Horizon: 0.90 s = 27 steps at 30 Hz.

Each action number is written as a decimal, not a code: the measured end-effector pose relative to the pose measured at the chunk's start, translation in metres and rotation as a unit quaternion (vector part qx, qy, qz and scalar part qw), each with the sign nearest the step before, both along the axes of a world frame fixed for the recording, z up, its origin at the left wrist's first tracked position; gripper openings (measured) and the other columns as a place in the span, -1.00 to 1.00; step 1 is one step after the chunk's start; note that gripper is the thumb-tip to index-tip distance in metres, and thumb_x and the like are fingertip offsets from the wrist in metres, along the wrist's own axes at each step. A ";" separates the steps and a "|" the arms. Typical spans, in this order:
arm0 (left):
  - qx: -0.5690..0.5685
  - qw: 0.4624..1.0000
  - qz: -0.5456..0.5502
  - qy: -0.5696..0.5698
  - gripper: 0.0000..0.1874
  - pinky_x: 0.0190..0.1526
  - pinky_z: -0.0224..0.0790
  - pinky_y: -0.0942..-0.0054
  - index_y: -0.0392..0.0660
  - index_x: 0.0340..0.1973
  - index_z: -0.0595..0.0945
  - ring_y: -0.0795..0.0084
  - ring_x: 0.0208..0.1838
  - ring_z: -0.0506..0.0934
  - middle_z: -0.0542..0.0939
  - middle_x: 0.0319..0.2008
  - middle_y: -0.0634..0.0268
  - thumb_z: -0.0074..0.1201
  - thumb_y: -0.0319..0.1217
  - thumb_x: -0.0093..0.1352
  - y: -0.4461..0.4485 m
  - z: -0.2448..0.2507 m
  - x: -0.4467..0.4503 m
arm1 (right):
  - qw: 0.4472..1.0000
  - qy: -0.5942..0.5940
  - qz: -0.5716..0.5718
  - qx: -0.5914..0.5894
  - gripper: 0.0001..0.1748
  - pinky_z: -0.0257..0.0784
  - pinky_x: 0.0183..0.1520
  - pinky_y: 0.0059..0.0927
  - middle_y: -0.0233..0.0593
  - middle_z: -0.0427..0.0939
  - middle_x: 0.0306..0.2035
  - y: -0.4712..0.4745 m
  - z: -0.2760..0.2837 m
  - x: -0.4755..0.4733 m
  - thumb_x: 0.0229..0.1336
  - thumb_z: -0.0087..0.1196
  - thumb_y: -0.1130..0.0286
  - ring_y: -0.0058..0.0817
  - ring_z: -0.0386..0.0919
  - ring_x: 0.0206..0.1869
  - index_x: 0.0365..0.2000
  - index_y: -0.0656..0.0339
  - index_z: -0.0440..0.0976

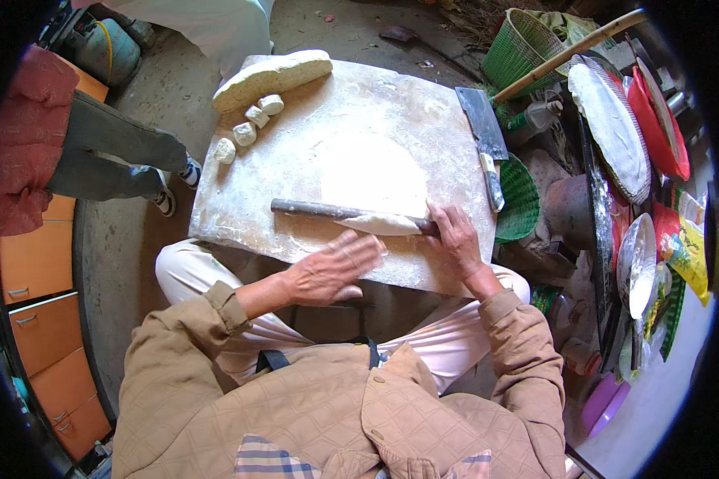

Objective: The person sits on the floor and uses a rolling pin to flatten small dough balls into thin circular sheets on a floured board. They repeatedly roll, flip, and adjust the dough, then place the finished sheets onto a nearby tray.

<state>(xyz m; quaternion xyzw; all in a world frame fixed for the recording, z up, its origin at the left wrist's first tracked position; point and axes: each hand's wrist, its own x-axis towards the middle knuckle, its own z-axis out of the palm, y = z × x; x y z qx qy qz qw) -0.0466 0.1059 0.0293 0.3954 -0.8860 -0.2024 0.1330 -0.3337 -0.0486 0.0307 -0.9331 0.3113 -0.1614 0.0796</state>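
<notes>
On a floured board (395, 90) lies a thin, bright white sheet of dough (371, 173), its near edge wrapped over a dark rolling pin (323, 209). My right hand (455, 236) grips the pin's right end. Blurred and with nothing in it, my left hand (338, 266) is held with its fingers extended just in front of the pin. At the board's far left rest a long loaf of dough (275, 78) and several small dough pieces (244, 133). A cleaver (485, 132) lies along the right edge.
Green baskets (518, 200) stand right of the board, beside a plastic bottle (536, 117) and a slanting wooden stick (569, 55). Farther right, a tray holds a flat white dough sheet (611, 129) near a metal ladle (635, 263). A person (114, 149) stands at left, near orange drawers (48, 335).
</notes>
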 end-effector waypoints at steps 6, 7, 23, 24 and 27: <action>0.112 0.985 -0.115 -0.069 -0.28 0.60 -0.15 0.10 -0.11 0.52 0.16 0.15 0.61 0.11 0.16 0.56 0.10 -0.25 0.04 0.59 -0.018 -0.001 0.042 | 0.997 -0.018 0.025 0.066 -0.56 0.50 -0.25 -0.15 -0.21 0.45 -0.34 0.016 0.025 -0.012 -0.11 0.48 0.40 -0.13 0.53 -0.25 -0.21 0.12 0.49; 0.111 0.987 -0.107 -0.045 -0.30 0.60 -0.14 0.09 -0.06 0.52 0.19 0.16 0.60 0.13 0.20 0.55 0.11 -0.20 0.03 0.58 -0.023 -0.007 0.062 | 0.997 -0.025 0.005 0.071 -0.60 0.50 -0.28 -0.15 -0.20 0.46 -0.35 0.018 0.028 -0.015 -0.11 0.48 0.40 -0.12 0.53 -0.27 -0.27 0.12 0.48; -0.110 0.923 0.366 0.049 -0.72 -0.03 0.44 0.07 -0.16 -0.18 0.63 -0.02 -0.12 0.57 0.60 -0.22 0.05 0.30 -0.27 0.31 -0.173 -0.029 0.068 | 0.958 -0.157 -0.143 0.192 -0.65 0.43 -0.30 -0.40 -0.24 0.46 -0.46 0.023 0.011 -0.042 0.00 0.46 0.47 -0.44 0.42 -0.45 -0.29 0.18 0.46; -0.099 0.927 0.360 0.030 -0.72 -0.06 0.45 0.08 -0.17 -0.21 0.64 -0.02 -0.15 0.58 0.61 -0.25 0.05 0.30 -0.26 0.31 -0.179 -0.027 0.059 | 0.953 -0.162 -0.159 0.199 -0.66 0.43 -0.30 -0.40 -0.24 0.45 -0.47 0.024 0.009 -0.045 0.02 0.46 0.46 -0.44 0.41 -0.45 -0.28 0.18 0.46; 0.009 0.951 0.308 0.020 -0.73 -0.25 0.47 0.16 -0.19 -0.34 0.70 0.15 -0.31 0.60 0.65 -0.37 0.07 0.32 -0.21 0.33 -0.186 -0.011 0.057 | 0.942 -0.178 -0.195 0.208 -0.67 0.43 -0.30 -0.32 -0.20 0.47 -0.46 0.023 0.000 -0.045 0.06 0.44 0.43 -0.32 0.44 -0.44 -0.27 0.17 0.46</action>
